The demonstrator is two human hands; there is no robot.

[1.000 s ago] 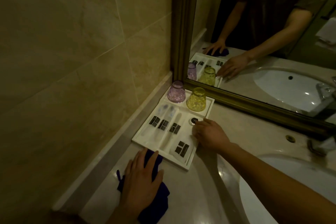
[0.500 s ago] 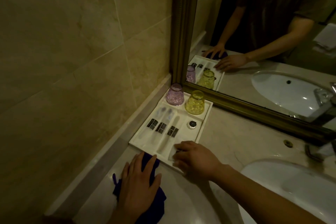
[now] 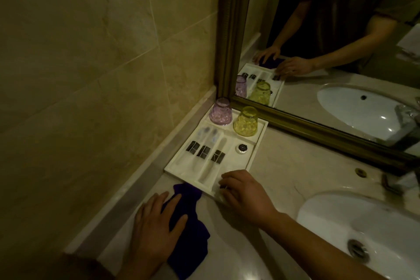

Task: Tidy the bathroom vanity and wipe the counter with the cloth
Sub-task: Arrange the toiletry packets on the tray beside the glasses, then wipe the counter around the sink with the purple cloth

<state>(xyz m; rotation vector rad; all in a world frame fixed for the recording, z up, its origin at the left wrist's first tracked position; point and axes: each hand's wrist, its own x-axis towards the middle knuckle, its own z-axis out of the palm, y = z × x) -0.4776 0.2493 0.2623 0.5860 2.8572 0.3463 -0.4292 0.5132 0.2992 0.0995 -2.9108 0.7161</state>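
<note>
Far left: beige stone-tile wall (image 3: pixel 91 52), with a low backsplash ledge along the beige marble counter (image 3: pixel 279 166).
Left hand (image 3: pixel 156 232): flat, fingers straight and spread, pressing on the dark blue cloth (image 3: pixel 193 234). The cloth lies crumpled on the counter, its far end touching the near edge of the tray.
White rectangular compartment tray (image 3: pixel 260 141) sits in the corner against the wall ledge.
Tray contents:
- back row: purple faceted tumbler (image 3: pixel 221 112) and yellow faceted tumbler (image 3: pixel 246 124), both upside down
- long slots: three clear-wrapped packets with black labels (image 3: pixel 203 151)
- right cell: small round black-topped item (image 3: pixel 242 148)

Right hand (image 3: pixel 245 191): on the tray's near right corner, fingers bent. It hides what's under it, so can't tell if it grips anything.
The hands are apart.
Dark bronze-framed mirror (image 3: pixel 229 29) stands behind the tray.
White oval sink basin (image 3: pixel 375 229) is sunk into the counter at far right.
</note>
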